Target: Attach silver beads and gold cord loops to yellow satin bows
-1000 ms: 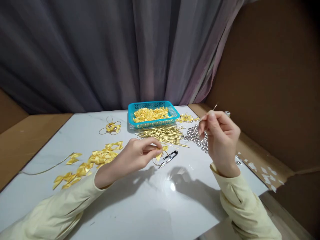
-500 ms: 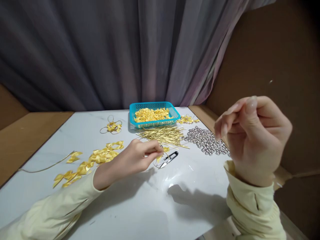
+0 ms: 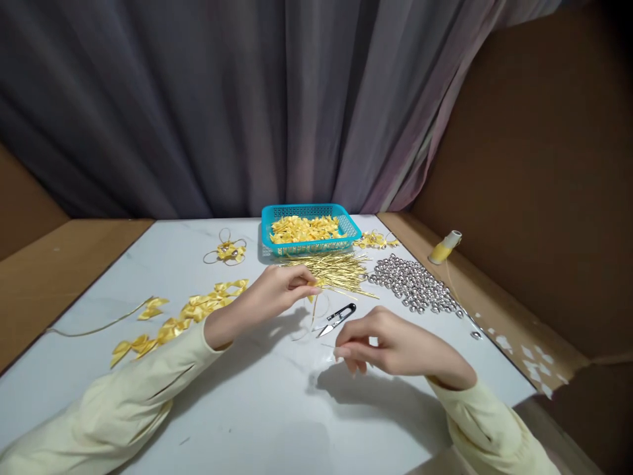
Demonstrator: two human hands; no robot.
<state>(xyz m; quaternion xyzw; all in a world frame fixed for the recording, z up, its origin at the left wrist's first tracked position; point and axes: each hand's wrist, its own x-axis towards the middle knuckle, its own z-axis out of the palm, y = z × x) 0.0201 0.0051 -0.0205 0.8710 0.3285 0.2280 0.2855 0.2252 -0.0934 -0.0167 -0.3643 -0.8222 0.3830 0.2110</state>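
Observation:
My left hand (image 3: 287, 289) is closed in a pinch on a yellow ribbon bow (image 3: 318, 284), partly hidden by the fingers. A bent gold wire (image 3: 314, 310) and a fine loop of thread hang below it. Lower and to the right, my right hand (image 3: 383, 346) has its thumb and fingertips pressed together. A thin, pale, needle-like piece (image 3: 327, 346) sticks out of that pinch; its exact kind is unclear. Between the hands lie small black-handled thread snips (image 3: 337, 320), with neither hand touching them.
A blue basket (image 3: 312, 247) of yellow bows stands at the back. Before it lie gold wires (image 3: 341, 269) and silver beads (image 3: 415, 284). Loose bows (image 3: 198, 308) and a wire-looped bow piece (image 3: 230, 251) are on the left, a yellow thread spool (image 3: 445, 248) on the right ledge.
My right hand has come down and left from its raised place, to just below the snips. My left hand has shifted slightly up, still pinching the bow. The thread spool now shows.

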